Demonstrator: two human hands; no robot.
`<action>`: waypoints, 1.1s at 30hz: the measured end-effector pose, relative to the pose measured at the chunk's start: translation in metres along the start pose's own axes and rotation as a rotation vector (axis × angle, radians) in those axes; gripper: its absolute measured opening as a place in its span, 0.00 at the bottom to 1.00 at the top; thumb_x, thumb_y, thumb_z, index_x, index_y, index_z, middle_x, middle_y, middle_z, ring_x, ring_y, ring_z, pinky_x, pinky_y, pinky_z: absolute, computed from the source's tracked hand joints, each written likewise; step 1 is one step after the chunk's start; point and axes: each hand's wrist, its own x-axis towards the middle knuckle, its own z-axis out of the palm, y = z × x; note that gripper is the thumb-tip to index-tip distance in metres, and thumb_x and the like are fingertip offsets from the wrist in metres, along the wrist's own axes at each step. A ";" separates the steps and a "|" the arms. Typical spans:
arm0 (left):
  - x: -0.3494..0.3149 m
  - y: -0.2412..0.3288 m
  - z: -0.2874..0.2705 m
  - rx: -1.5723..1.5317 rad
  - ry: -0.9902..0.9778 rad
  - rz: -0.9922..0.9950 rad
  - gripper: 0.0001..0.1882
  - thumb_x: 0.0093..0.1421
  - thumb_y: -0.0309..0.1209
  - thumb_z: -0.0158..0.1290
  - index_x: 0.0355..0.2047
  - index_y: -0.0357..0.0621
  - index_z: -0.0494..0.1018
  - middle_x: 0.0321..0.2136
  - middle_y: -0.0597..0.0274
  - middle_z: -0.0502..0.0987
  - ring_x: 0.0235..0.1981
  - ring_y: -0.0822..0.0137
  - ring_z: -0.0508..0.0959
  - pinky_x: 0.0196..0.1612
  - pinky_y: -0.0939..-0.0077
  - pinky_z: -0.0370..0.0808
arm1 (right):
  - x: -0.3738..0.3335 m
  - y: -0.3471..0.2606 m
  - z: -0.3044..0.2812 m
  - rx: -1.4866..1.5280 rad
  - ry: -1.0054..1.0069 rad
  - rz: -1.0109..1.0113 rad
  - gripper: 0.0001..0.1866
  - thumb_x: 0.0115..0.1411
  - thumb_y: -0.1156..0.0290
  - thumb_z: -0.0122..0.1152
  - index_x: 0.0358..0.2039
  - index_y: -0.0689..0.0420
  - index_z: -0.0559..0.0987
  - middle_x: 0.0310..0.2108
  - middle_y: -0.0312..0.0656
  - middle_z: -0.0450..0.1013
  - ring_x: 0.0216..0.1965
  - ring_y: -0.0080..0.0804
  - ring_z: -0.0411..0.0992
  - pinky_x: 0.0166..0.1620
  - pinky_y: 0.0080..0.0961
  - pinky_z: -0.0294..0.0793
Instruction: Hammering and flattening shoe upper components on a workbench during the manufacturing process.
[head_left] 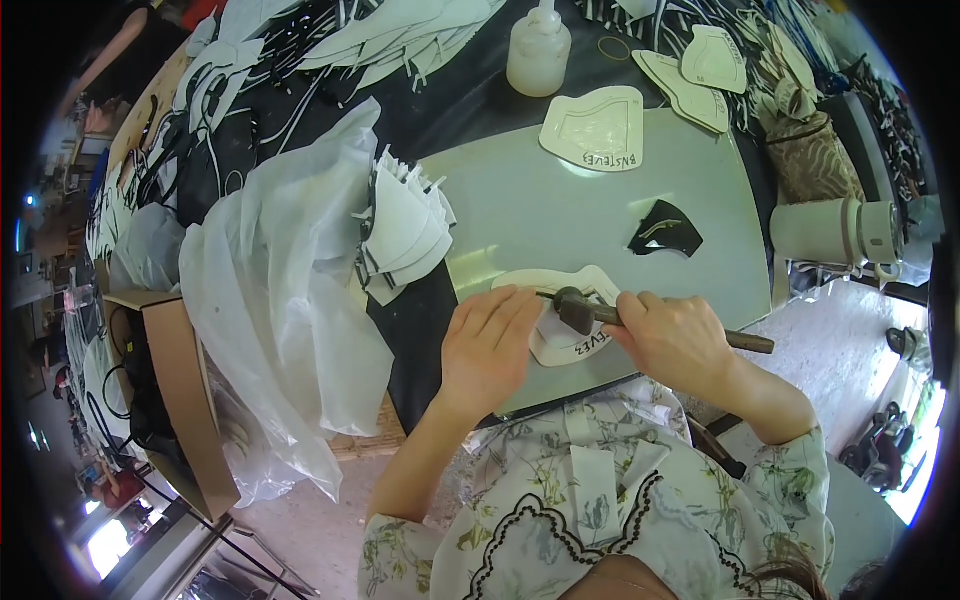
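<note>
My right hand point(675, 338) is wrapped round the wooden handle of a hammer point(574, 308). The hammer's dark head rests over, or just above, a cream-coloured template point(553, 345) with dark lettering. Flat on the template's left side lies my left hand point(490, 345), its fingers stretched out side by side, their tips close to the hammer head. Whether anything thin is under those fingertips is hidden. Beneath the template is a smooth grey-green board point(500, 200). Farther back on that board sits a small black curved piece point(665, 230) with a slit-like pale mark.
Another cream template point(598, 128) lies at the board's far edge, near a squeeze bottle point(540, 55). To the left are a stack of white cut pieces point(408, 225), a translucent plastic bag point(290, 300) and a cardboard box point(190, 400). A pale cylindrical container point(815, 233) stands right.
</note>
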 end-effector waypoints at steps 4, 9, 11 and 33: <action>0.003 0.004 0.001 0.122 -0.049 0.049 0.19 0.48 0.24 0.56 0.43 0.43 0.77 0.45 0.64 0.77 0.47 0.62 0.76 0.50 0.64 0.71 | -0.001 -0.001 0.001 0.013 0.019 0.006 0.17 0.63 0.55 0.57 0.29 0.57 0.71 0.18 0.39 0.71 0.15 0.36 0.72 0.16 0.30 0.68; 0.000 0.009 0.002 0.204 -0.065 0.049 0.19 0.47 0.25 0.56 0.43 0.42 0.78 0.45 0.63 0.76 0.47 0.61 0.75 0.50 0.64 0.71 | 0.001 0.000 -0.001 0.052 0.042 -0.012 0.17 0.63 0.55 0.58 0.30 0.57 0.71 0.18 0.39 0.71 0.15 0.36 0.72 0.16 0.30 0.68; 0.000 0.011 0.001 0.168 -0.021 0.006 0.19 0.47 0.25 0.57 0.43 0.41 0.78 0.45 0.62 0.76 0.46 0.60 0.75 0.49 0.62 0.71 | 0.001 -0.001 -0.001 0.025 0.026 -0.006 0.17 0.64 0.55 0.57 0.30 0.57 0.71 0.18 0.39 0.71 0.15 0.36 0.72 0.17 0.30 0.68; -0.002 0.002 -0.004 0.136 -0.048 -0.023 0.18 0.51 0.22 0.57 0.44 0.40 0.78 0.42 0.60 0.75 0.46 0.56 0.74 0.47 0.62 0.72 | 0.013 -0.001 0.002 -0.006 0.017 -0.015 0.18 0.65 0.55 0.56 0.29 0.57 0.70 0.17 0.38 0.70 0.15 0.36 0.72 0.16 0.30 0.68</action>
